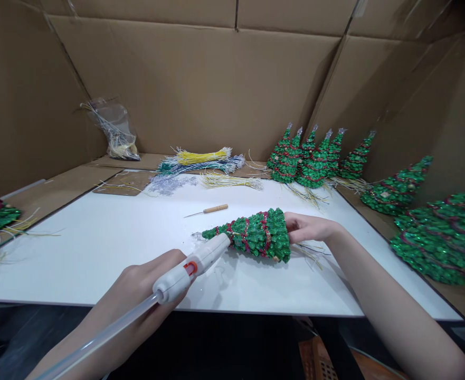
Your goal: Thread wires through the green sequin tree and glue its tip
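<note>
My left hand (149, 285) is wrapped round a white glue gun (190, 269) with a clear glue stick (109, 327) running out of its back end. The gun's nozzle end is at the side of a small green Christmas tree (256, 235) with red garlands, which lies on its side over the white board. A clear star (196, 236) is at the tree's tip, pointing left. At the wide base, my right hand (309, 228) holds the tree, its fingers partly hidden inside or behind it. Thin wires (313, 253) trail out near the base.
Behind the tree lies an awl (206, 211) with a wooden handle. Wire bundles (204, 155) and clear star pieces (172, 184) sit at the back. Several finished-looking trees (319, 158) stand back right, and a large one (442, 237) is at the right. Cardboard walls (192, 84) enclose the board (109, 264).
</note>
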Action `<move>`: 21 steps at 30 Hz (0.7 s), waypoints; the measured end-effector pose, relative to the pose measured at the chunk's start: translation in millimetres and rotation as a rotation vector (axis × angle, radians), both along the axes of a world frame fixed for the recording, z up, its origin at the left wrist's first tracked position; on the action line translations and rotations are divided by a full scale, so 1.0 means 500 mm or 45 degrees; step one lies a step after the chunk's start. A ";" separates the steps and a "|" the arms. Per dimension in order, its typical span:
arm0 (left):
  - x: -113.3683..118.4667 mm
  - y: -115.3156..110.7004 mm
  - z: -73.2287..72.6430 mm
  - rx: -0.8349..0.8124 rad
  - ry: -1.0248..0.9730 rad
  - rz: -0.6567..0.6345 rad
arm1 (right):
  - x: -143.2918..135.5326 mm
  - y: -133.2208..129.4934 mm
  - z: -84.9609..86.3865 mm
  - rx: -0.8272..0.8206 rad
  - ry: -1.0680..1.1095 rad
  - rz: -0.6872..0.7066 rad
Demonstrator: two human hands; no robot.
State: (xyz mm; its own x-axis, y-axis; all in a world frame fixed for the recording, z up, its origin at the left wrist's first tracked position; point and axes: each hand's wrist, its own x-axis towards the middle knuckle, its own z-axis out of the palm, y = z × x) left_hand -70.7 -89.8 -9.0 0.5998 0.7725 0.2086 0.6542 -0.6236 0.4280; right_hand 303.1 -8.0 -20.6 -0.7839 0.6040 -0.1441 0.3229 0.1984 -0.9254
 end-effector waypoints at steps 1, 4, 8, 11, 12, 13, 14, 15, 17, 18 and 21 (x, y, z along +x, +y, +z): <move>-0.001 0.000 -0.001 0.001 0.003 0.002 | 0.000 0.000 0.000 0.011 -0.005 -0.002; -0.004 0.001 -0.005 0.008 0.012 0.004 | 0.001 0.000 0.000 0.035 0.000 0.005; -0.007 0.002 -0.006 0.009 0.013 0.008 | -0.001 0.001 0.001 0.031 0.019 0.021; -0.007 0.001 -0.005 0.023 0.011 0.005 | -0.002 0.000 0.002 0.035 0.014 0.022; -0.007 0.001 -0.004 0.027 0.011 0.004 | -0.002 0.000 0.003 0.035 0.011 0.020; -0.007 0.000 -0.003 0.029 0.009 0.004 | -0.002 0.000 0.003 0.034 0.010 0.017; -0.007 0.000 -0.003 0.027 0.009 0.004 | -0.001 0.000 0.003 0.031 0.010 0.014; -0.007 0.000 -0.002 0.025 0.008 0.004 | -0.001 0.000 0.002 0.031 0.010 0.014; -0.008 -0.001 -0.001 0.023 0.005 0.005 | -0.001 0.000 0.002 0.038 0.012 0.016; -0.008 -0.002 -0.001 0.021 0.004 0.002 | -0.001 0.001 0.001 0.044 0.011 0.018; -0.008 -0.003 -0.001 0.025 -0.010 -0.015 | 0.001 0.002 0.000 0.059 0.011 0.025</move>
State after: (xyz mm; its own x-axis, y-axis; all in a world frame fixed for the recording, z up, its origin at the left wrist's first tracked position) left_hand -74.8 -91.2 -9.5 0.6073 0.7610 0.2284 0.6432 -0.6396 0.4209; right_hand 303.4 -7.1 -20.6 -0.7969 0.5941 -0.1096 0.3106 0.2473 -0.9178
